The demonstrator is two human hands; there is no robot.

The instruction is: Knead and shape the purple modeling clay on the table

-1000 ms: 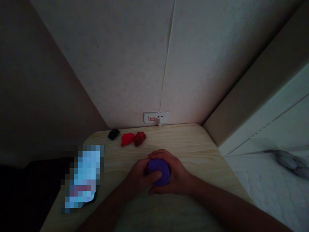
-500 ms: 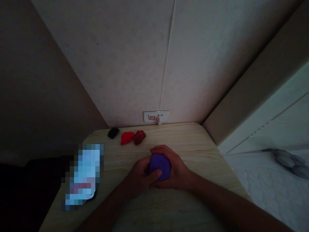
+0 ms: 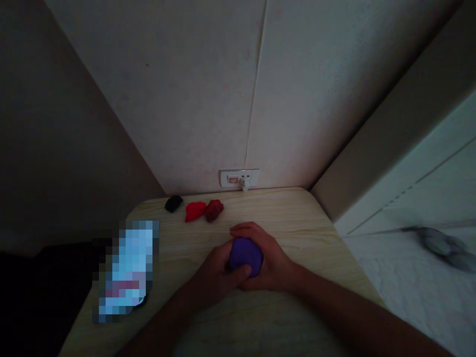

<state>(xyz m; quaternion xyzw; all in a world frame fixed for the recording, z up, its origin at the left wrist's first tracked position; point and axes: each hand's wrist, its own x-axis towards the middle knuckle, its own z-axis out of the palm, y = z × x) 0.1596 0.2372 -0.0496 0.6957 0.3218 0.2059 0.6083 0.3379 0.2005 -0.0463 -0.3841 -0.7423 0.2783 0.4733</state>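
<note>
Between my two hands is a rounded purple lump of modelling clay (image 3: 245, 254), smooth on top. My left hand (image 3: 219, 275) is closed around its left side, the thumb pressing on the lower front of the lump. From the right, my right hand (image 3: 274, 263) curls around the far and right sides. The undersides of both hands and of the lump are hidden. Farther back on the wooden table (image 3: 282, 213) lie a bright red piece (image 3: 195, 211), a dark red lump (image 3: 214, 210) touching or almost touching it, and a small black piece (image 3: 173, 203).
On the table's left side lies a pixelated bright object (image 3: 128, 267). A wall socket (image 3: 239, 178) with a white plug sits just above the table's back edge. To the right are a pale panel (image 3: 420, 163), white quilted bedding (image 3: 405, 282) and a blurred grey object (image 3: 444, 248).
My left thumb has shifted slightly on the purple lump, and the lump's outline looks a little less round. Both hands stay in nearly the same place.
</note>
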